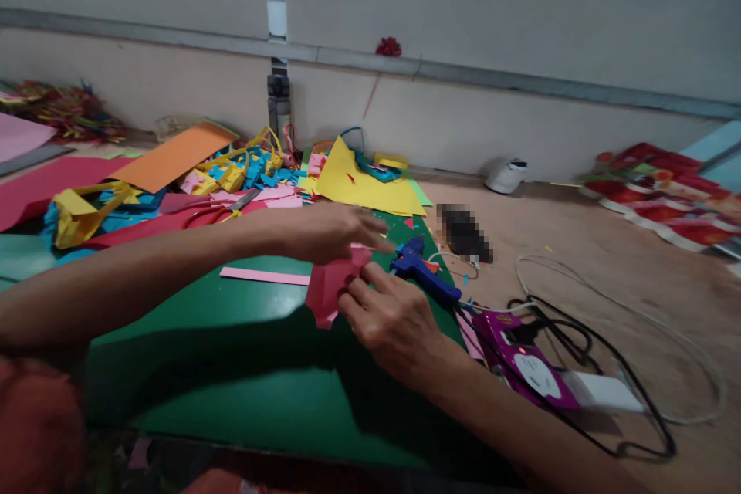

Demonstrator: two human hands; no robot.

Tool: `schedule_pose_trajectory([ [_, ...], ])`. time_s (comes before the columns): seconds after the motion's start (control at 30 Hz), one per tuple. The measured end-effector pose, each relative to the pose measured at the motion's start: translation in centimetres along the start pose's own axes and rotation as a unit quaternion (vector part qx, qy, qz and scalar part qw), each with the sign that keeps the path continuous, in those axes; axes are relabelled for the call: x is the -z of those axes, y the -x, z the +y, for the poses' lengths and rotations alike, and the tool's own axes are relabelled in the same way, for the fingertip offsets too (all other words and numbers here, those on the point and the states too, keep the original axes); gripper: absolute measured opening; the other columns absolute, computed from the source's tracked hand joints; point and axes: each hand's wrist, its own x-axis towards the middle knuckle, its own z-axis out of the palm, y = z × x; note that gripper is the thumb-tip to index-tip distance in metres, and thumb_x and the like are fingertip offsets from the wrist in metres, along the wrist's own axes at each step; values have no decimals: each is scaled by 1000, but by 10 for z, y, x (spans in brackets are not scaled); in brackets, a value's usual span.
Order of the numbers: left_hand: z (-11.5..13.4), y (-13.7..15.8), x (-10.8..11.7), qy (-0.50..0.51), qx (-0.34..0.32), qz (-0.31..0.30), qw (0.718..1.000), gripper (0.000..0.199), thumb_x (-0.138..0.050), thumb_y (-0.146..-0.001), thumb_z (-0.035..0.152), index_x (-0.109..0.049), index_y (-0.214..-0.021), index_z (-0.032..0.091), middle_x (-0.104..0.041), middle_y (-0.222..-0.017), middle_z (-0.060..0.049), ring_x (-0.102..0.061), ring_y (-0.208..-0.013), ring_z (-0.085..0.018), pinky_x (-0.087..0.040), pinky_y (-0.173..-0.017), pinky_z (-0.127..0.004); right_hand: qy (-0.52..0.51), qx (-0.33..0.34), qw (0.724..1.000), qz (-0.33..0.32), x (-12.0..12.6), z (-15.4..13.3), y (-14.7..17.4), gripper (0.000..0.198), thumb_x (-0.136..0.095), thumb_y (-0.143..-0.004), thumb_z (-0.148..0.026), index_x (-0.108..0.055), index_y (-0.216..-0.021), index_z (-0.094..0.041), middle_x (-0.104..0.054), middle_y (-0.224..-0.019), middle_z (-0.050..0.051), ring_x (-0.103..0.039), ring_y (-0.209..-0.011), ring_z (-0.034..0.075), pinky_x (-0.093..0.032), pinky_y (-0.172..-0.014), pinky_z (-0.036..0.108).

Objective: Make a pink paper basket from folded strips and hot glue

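Note:
Above the green board (231,370), my right hand (399,316) has its fingers closed on a folded pink paper piece (329,289). My left hand (339,231) reaches over the top of that piece, its fingers stretched out and somewhat blurred; whether it touches the paper I cannot tell. Just right of those fingertips lies a blue glue gun (428,270), its nozzle end pointing left. A narrow pink paper strip (266,276) rests flat on the board, left of the folded piece.
Scissors (223,210) with red and yellow handles lie behind my left forearm, among coloured paper. A yellow sheet (364,181) and yellow paper baskets (96,212) stand at the back. A purple power strip (524,359) with cables sits on the floor at right, and a white shoe (506,176) is by the wall.

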Motion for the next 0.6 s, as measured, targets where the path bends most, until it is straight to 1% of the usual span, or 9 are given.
schedule_pose_trajectory([
  [0.07, 6, 9, 17, 83, 31, 135, 987, 44, -59, -79, 16, -55, -123, 22, -55, -128, -5, -49, -120, -21, -43, -95, -32, -13, -73, 996, 52, 1, 5, 3, 23, -44, -83, -6, -60, -69, -17, -63, -67, 7, -55, -71, 21, -43, -60, 32],
  [0.13, 9, 26, 18, 186, 128, 252, 941, 49, -53, -85, 29, -44, -132, 19, -53, -129, -9, -49, -120, -25, -47, -91, -34, -59, -150, 982, 103, 1, 10, 6, 22, -45, -85, -13, -57, -68, -19, -62, -63, 5, -55, -66, 20, -44, -62, 32],
  [0.17, 9, 36, 11, 245, 167, 271, 916, 53, -54, -85, 37, -42, -134, 19, -53, -128, -11, -50, -118, -26, -49, -87, -35, -87, -181, 972, 124, 0, 11, 7, 20, -46, -85, -15, -56, -67, -19, -62, -63, 5, -56, -64, 19, -45, -62, 32],
  [0.2, 10, 45, 0, 307, 197, 262, 894, 62, -58, -81, 44, -40, -134, 18, -52, -129, -13, -50, -118, -28, -51, -85, -35, -118, -205, 961, 140, -1, 11, 7, 19, -47, -84, -16, -56, -68, -19, -63, -64, 5, -57, -64, 19, -45, -62, 32],
  [0.3, 12, 69, -47, 483, 266, 180, 815, 83, -66, -71, 53, -30, -139, 22, -39, -140, -18, -48, -120, -32, -53, -81, -37, -206, -248, 933, 159, -6, 6, 6, 16, -49, -81, -15, -54, -66, -20, -67, -72, 5, -61, -66, 17, -46, -60, 28],
  [0.37, 17, 76, -72, 556, 266, 159, 771, 87, -68, -69, 53, -27, -140, 24, -36, -142, -17, -47, -120, -31, -52, -84, -38, -253, -265, 918, 152, -9, -1, 4, 17, -51, -79, -14, -53, -63, -20, -67, -70, 4, -60, -59, 15, -45, -55, 25],
  [0.43, 26, 77, -83, 614, 258, 156, 730, 86, -66, -70, 57, -29, -140, 24, -44, -136, -16, -52, -115, -29, -48, -89, -41, -300, -280, 902, 135, -10, -9, 3, 17, -53, -78, -15, -54, -62, -19, -64, -63, 1, -56, -53, 12, -42, -51, 23],
  [0.5, 35, 75, -83, 652, 231, 152, 706, 77, -60, -73, 61, -35, -137, 25, -52, -129, -14, -55, -112, -26, -45, -93, -43, -359, -290, 880, 116, -11, -14, 1, 13, -54, -79, -16, -60, -68, -18, -64, -61, 0, -57, -52, 11, -43, -51, 22],
  [0.6, 46, 72, -74, 648, 191, 142, 723, 66, -52, -77, 63, -44, -131, 26, -54, -127, -12, -53, -114, -25, -45, -93, -42, -465, -288, 833, 83, -11, -19, 0, 14, -53, -81, -17, -66, -86, -18, -69, -72, 0, -62, -60, 12, -47, -55, 21],
])
